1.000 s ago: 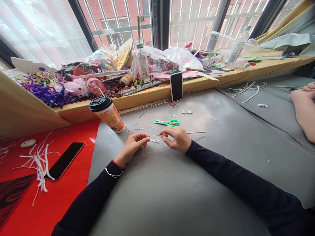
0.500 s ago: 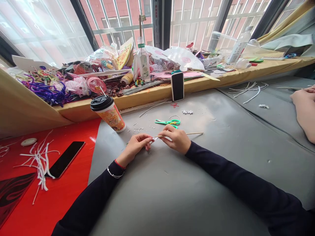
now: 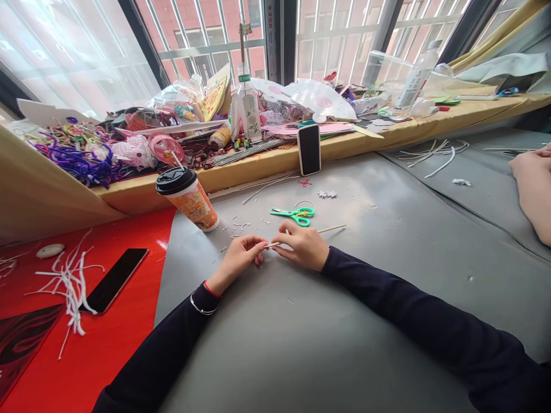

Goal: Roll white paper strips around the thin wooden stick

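My left hand [image 3: 243, 252] is closed, thumb and forefinger pinched at the left end of a thin wooden stick [image 3: 332, 228]. Whatever small white piece lies at that end is mostly hidden by the fingertips. My right hand [image 3: 303, 246] grips the same stick between thumb and fingers, and its other end sticks out to the right behind the hand. Just beyond my right hand lie green-handled scissors [image 3: 295, 214]. Small white scraps [image 3: 241, 225] are scattered on the grey table cover [image 3: 301, 332] past my left hand.
A lidded paper cup [image 3: 189, 198] with a straw stands at the left. A phone [image 3: 309, 150] leans on the cluttered sill. White strips [image 3: 73, 287] and another phone [image 3: 116, 280] lie on the red cover. Another person's hand [image 3: 534, 183] is at the right edge.
The stick has shifted left and its right end now tilts up a little. My right hand has moved slightly left and down, showing more of the scissors. The white piece between my hands shows less.
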`<state>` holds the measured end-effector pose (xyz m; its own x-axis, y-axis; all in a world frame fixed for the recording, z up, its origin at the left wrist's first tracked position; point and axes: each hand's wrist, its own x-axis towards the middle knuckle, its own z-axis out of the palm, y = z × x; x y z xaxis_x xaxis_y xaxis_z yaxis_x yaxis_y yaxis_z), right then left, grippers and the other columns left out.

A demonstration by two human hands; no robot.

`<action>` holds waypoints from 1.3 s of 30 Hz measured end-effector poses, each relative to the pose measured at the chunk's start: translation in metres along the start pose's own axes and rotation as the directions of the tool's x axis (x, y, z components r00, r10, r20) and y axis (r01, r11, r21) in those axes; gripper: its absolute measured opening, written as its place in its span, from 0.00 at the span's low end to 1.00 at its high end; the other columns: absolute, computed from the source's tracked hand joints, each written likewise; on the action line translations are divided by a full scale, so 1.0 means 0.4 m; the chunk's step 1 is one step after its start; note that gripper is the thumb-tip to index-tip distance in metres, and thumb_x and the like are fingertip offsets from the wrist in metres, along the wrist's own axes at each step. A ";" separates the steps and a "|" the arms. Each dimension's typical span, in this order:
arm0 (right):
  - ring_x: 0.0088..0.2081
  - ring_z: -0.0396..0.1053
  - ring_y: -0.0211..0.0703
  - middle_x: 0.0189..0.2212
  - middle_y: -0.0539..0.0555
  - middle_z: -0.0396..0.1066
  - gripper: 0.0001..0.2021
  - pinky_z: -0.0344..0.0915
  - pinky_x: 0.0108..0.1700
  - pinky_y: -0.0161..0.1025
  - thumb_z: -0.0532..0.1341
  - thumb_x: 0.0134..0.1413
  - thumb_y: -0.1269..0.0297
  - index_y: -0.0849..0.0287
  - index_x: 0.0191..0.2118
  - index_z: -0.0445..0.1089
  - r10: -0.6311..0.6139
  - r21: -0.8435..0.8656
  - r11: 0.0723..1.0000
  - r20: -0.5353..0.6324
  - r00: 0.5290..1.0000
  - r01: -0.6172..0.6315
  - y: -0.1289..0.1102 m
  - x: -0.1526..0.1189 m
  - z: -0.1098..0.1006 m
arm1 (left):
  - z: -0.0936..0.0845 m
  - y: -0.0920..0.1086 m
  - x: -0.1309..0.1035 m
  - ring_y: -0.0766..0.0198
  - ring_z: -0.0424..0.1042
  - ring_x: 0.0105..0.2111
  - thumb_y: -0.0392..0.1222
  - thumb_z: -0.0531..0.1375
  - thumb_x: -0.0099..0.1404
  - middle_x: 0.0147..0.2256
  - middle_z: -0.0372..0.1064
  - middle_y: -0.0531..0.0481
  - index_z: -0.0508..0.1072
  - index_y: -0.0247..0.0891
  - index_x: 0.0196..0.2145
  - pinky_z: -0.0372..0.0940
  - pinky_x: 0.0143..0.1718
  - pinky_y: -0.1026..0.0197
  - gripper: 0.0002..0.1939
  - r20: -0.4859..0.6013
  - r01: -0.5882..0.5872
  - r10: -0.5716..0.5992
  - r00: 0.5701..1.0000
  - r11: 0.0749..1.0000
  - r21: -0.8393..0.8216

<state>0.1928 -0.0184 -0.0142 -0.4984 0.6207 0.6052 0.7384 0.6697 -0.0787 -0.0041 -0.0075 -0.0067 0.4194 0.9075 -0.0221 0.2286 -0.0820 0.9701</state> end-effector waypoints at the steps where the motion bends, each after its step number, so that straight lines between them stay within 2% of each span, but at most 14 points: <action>1: 0.22 0.52 0.29 0.35 0.50 0.63 0.12 0.48 0.26 0.31 0.52 0.57 0.57 0.53 0.36 0.71 -0.012 -0.017 1.000 -0.012 1.000 0.012 -0.001 0.000 0.001 | 0.001 0.002 -0.001 0.70 0.62 0.18 0.49 0.58 0.58 0.17 0.63 0.55 0.70 0.33 0.32 0.60 0.21 0.67 0.14 0.000 0.001 -0.001 1.000 1.000 0.017; 4: 0.22 0.49 0.29 0.36 0.50 0.63 0.11 0.48 0.27 0.32 0.53 0.57 0.59 0.52 0.36 0.72 -0.038 -0.042 0.998 -0.026 0.999 0.037 -0.002 0.000 0.002 | 0.005 0.004 -0.005 0.70 0.61 0.18 0.49 0.56 0.60 0.17 0.62 0.56 0.68 0.35 0.33 0.58 0.21 0.67 0.13 0.011 -0.015 0.014 1.000 0.995 0.098; 8: 0.22 0.50 0.29 0.36 0.50 0.62 0.11 0.47 0.26 0.32 0.54 0.55 0.56 0.52 0.36 0.72 -0.020 -0.007 1.000 -0.028 0.999 0.019 -0.003 -0.002 0.002 | 0.010 0.005 -0.011 0.70 0.60 0.18 0.49 0.54 0.62 0.18 0.60 0.57 0.66 0.36 0.34 0.57 0.22 0.67 0.12 0.008 -0.071 0.071 0.997 0.981 0.183; 12: 0.22 0.50 0.29 0.35 0.50 0.63 0.11 0.47 0.27 0.32 0.53 0.55 0.58 0.53 0.34 0.72 -0.014 -0.004 1.000 -0.040 0.999 0.014 -0.006 0.000 0.004 | 0.017 0.009 -0.016 0.70 0.59 0.18 0.48 0.53 0.63 0.18 0.60 0.57 0.66 0.37 0.34 0.56 0.22 0.67 0.11 0.014 -0.102 0.101 0.995 0.969 0.226; 21: 0.22 0.47 0.29 0.34 0.50 0.63 0.09 0.47 0.28 0.33 0.54 0.53 0.62 0.54 0.30 0.71 -0.085 -0.040 0.996 -0.068 0.994 0.082 -0.006 -0.001 0.000 | 0.015 0.015 -0.020 0.71 0.60 0.21 0.45 0.55 0.60 0.24 0.61 0.54 0.66 0.36 0.30 0.57 0.23 0.67 0.09 0.049 -0.164 0.157 0.986 0.944 0.288; 28: 0.22 0.49 0.29 0.34 0.49 0.63 0.09 0.47 0.27 0.32 0.54 0.52 0.63 0.52 0.30 0.72 -0.090 -0.040 0.995 -0.086 0.992 0.087 0.005 -0.002 -0.004 | 0.010 0.009 -0.019 0.72 0.60 0.20 0.48 0.55 0.60 0.25 0.62 0.54 0.67 0.36 0.32 0.58 0.23 0.68 0.11 0.058 -0.110 0.101 0.993 0.979 0.173; 34: 0.23 0.49 0.30 0.34 0.49 0.63 0.09 0.47 0.28 0.33 0.54 0.52 0.64 0.51 0.29 0.72 -0.119 -0.034 0.993 -0.061 0.991 0.117 -0.002 0.000 -0.009 | 0.015 0.015 -0.021 0.71 0.60 0.22 0.47 0.56 0.59 0.26 0.64 0.52 0.68 0.35 0.30 0.59 0.24 0.67 0.11 0.063 -0.134 0.123 0.990 0.969 0.209; 39: 0.24 0.51 0.31 0.34 0.50 0.63 0.09 0.46 0.27 0.33 0.55 0.50 0.65 0.52 0.27 0.71 -0.177 -0.058 0.983 -0.053 0.983 0.174 -0.007 0.002 -0.011 | 0.001 0.025 -0.021 0.70 0.61 0.22 0.46 0.56 0.58 0.24 0.63 0.53 0.69 0.35 0.29 0.58 0.24 0.67 0.10 0.146 -0.097 0.062 0.987 0.965 0.245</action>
<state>0.1921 -0.0215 -0.0101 -0.5964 0.4696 0.6510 0.6656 0.7426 0.0742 -0.0050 -0.0160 0.0029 0.5567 0.8307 0.0029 0.3955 -0.2681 0.8785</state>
